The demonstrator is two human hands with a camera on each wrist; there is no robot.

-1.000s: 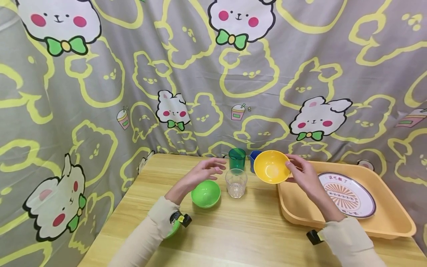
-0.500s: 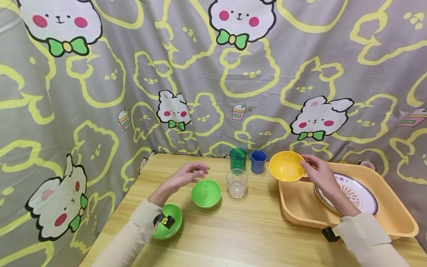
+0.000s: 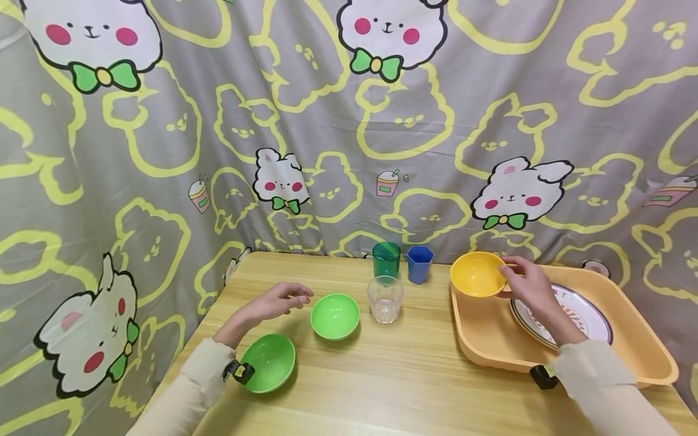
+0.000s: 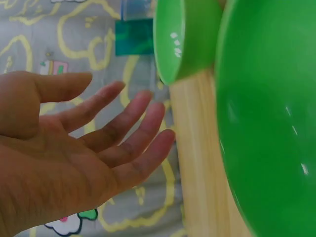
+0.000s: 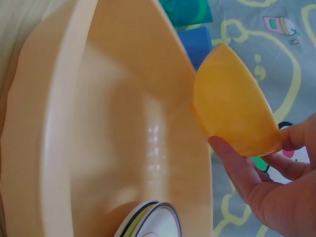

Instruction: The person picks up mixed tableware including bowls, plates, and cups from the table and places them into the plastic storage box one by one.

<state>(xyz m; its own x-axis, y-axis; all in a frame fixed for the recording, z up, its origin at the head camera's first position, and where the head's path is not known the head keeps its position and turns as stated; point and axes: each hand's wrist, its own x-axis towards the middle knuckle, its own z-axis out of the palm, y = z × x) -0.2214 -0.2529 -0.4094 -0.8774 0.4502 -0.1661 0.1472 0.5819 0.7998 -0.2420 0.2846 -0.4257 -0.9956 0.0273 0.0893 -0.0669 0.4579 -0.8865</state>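
A yellow bowl (image 3: 478, 275) is pinched at its right rim by my right hand (image 3: 530, 287), above the back left corner of an orange tray (image 3: 474, 345). In the right wrist view the thumb and fingers grip the edge of the tilted yellow bowl (image 5: 232, 106). My left hand (image 3: 275, 301) hovers with relaxed fingers, holding nothing, just left of a small green bowl (image 3: 335, 317). Below that hand a larger green bowl (image 3: 269, 363) sits on the table, partly covered by the wrist camera. The left wrist view shows the left hand (image 4: 89, 143) with fingers spread loosely.
Stacked plates with a printed pattern (image 3: 586, 312) lie in the tray. A clear cup (image 3: 385, 303) stands mid-table, with a green cup (image 3: 386, 257) and a blue cup (image 3: 419, 264) behind it. A patterned curtain (image 3: 338, 121) hangs along the table's back and left.
My right hand has carried the yellow bowl rightward, away from the blue cup to the tray. The left hand has drawn back left, past the small green bowl, uncovering the larger one.
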